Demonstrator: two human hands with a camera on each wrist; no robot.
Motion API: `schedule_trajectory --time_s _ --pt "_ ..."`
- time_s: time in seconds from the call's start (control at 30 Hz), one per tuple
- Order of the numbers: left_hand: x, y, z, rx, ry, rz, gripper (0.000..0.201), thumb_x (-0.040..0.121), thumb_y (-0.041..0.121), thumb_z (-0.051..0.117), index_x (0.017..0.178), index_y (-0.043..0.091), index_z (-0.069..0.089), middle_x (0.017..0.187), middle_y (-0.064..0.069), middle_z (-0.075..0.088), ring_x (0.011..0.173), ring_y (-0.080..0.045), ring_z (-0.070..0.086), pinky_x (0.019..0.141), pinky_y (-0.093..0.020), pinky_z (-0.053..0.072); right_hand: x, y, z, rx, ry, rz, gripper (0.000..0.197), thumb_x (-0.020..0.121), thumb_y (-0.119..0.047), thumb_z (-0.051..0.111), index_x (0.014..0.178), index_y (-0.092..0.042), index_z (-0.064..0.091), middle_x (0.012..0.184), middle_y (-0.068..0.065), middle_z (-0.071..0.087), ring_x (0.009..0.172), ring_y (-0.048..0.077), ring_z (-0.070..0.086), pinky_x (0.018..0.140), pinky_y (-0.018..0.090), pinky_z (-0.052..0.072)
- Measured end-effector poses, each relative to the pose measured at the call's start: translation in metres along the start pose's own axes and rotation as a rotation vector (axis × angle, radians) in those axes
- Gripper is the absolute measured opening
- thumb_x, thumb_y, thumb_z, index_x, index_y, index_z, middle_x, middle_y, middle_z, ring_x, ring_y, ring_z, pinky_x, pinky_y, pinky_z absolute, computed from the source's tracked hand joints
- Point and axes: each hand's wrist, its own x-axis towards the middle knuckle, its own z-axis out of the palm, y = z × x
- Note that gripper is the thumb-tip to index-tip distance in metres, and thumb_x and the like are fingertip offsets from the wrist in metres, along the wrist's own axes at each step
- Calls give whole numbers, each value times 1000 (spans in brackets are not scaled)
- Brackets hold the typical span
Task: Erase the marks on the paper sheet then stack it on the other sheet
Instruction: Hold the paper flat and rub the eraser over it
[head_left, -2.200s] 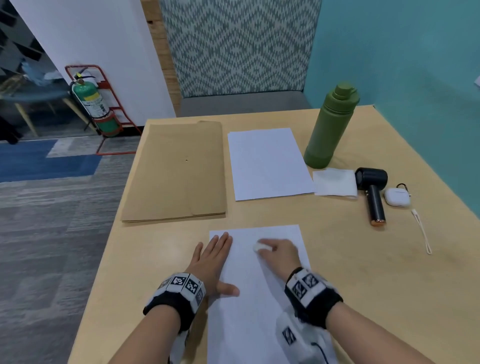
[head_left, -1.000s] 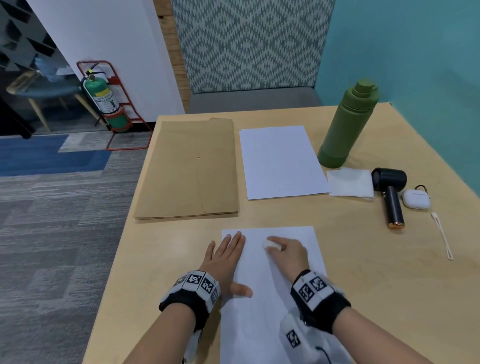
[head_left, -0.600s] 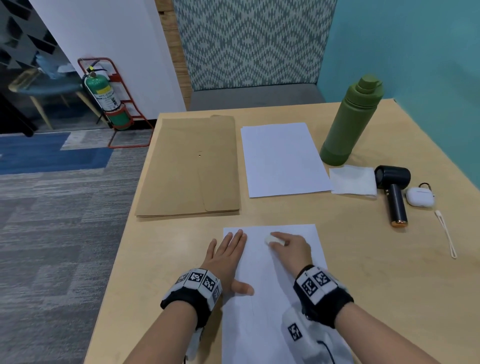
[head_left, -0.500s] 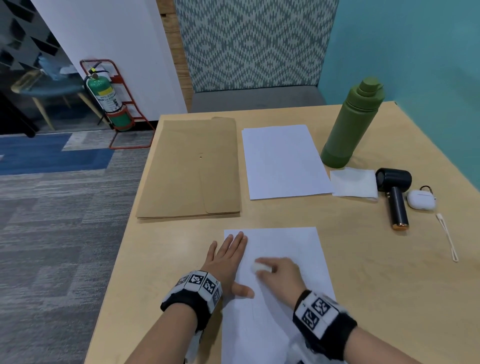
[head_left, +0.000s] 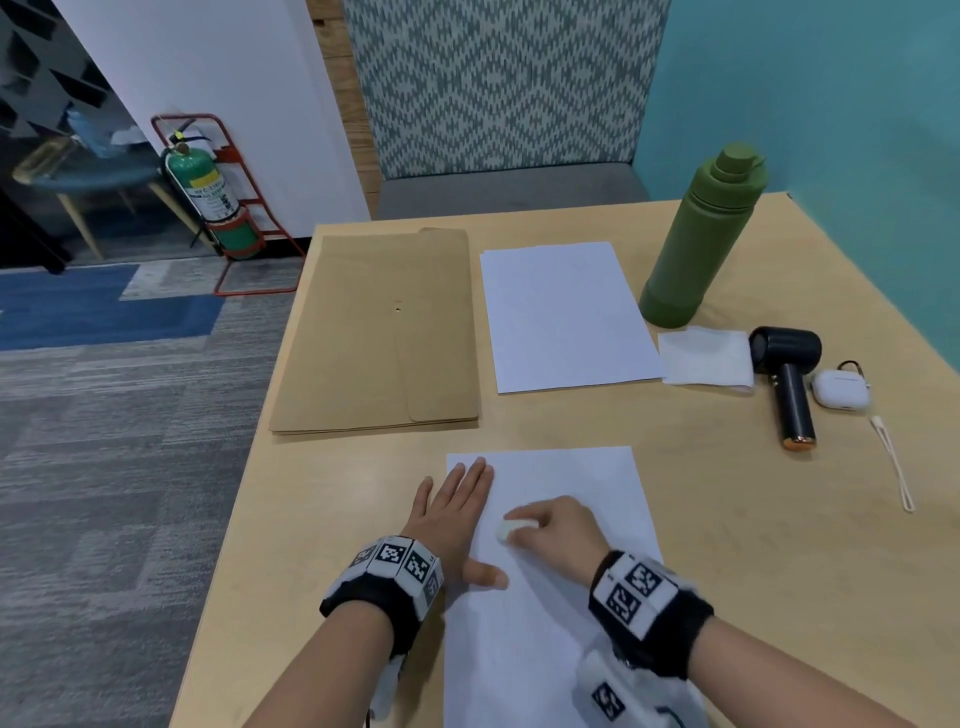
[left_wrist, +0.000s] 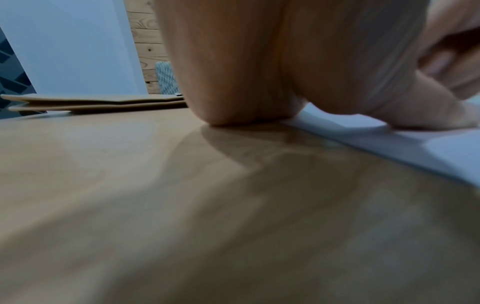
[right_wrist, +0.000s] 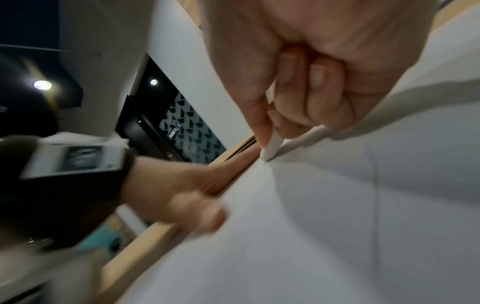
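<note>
Right hand (head_left: 558, 530): fingers curled, pinching a small white eraser (head_left: 505, 531) whose tip presses on the near paper sheet (head_left: 587, 478); a faint pencil line shows on the sheet in the right wrist view. Left hand (head_left: 457, 512): flat, fingers straight, lying across the sheet's left edge, thumb on the paper, palm partly on the wooden table (head_left: 753, 545). Second paper sheet (head_left: 563, 317): farther back, apart from the near sheet; brown envelope (head_left: 379, 338) to its left; green bottle (head_left: 701, 244) to its right. Right of those: white tissue (head_left: 706, 358), dark handheld fan (head_left: 789, 384), white earbud case (head_left: 840, 391) with cord. Floor, beyond the table: green fire extinguisher (head_left: 208, 202).
</note>
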Motion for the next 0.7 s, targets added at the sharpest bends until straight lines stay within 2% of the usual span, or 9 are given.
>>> schedule_trajectory --time_s 0.13,0.17,0.23,0.33,0.37,0.43,0.57,0.63,0.7 --pt "-1 1 -1 1 9 5 121 74 67 60 146 18 -25 153 7 -30 141 -14 -26 111 -42 -19 25 -6 -26 131 288 70 26 84 -18 63 109 -14 68 118 7 66 105 19 59 91 17 37" --pt "-1 1 0 0 12 5 121 74 66 60 146 18 -25 152 7 -30 141 -14 -26 110 -42 -19 23 -6 -24 143 304 74 26 84 -17 62 109 -13 68 118 7 66 107 19 59 92 18 37" --pt "-1 0 1 -1 13 7 121 74 67 60 146 18 -25 152 7 -31 141 -14 -27 110 -42 -20 11 -2 -7 122 210 42 27 84 -16 61 111 -14 67 121 5 64 113 17 57 94 17 37" --pt "0 -2 1 -11 -1 8 121 74 66 60 146 18 -25 151 9 -33 140 -13 -28 109 -42 -20 -10 3 10 -12 -20 -1 28 82 -19 62 109 -17 68 120 0 65 113 12 57 90 13 35" --pt "1 -2 1 -11 -2 10 121 74 66 60 146 18 -26 150 10 -34 140 -13 -28 109 -42 -20 -6 3 6 -21 -52 -6 27 81 -20 64 108 -17 69 119 0 66 113 12 57 89 14 35" --pt "0 -1 1 -7 2 13 121 74 67 60 146 18 -25 150 10 -33 140 -13 -28 109 -42 -20 9 -3 -10 19 -16 -3 26 80 -19 66 105 -15 70 117 1 67 112 13 57 90 16 37" --pt "0 -1 0 10 -10 3 122 74 67 60 145 18 -26 152 7 -32 141 -14 -27 111 -43 -19 33 -13 -24 106 216 35 24 82 -19 65 105 -12 70 116 7 67 103 17 58 85 16 35" --pt "0 -3 0 10 -1 -5 123 74 67 60 145 17 -27 152 6 -32 141 -14 -27 111 -43 -19 25 -10 -14 86 167 13 25 83 -19 64 106 -13 69 117 5 67 108 17 58 91 18 37" --pt "1 -2 0 2 1 -1 123 74 67 61 144 17 -27 152 6 -32 140 -13 -28 109 -42 -20 6 -3 0 -9 0 -20 25 83 -20 64 107 -15 69 112 1 68 105 13 59 90 18 39"
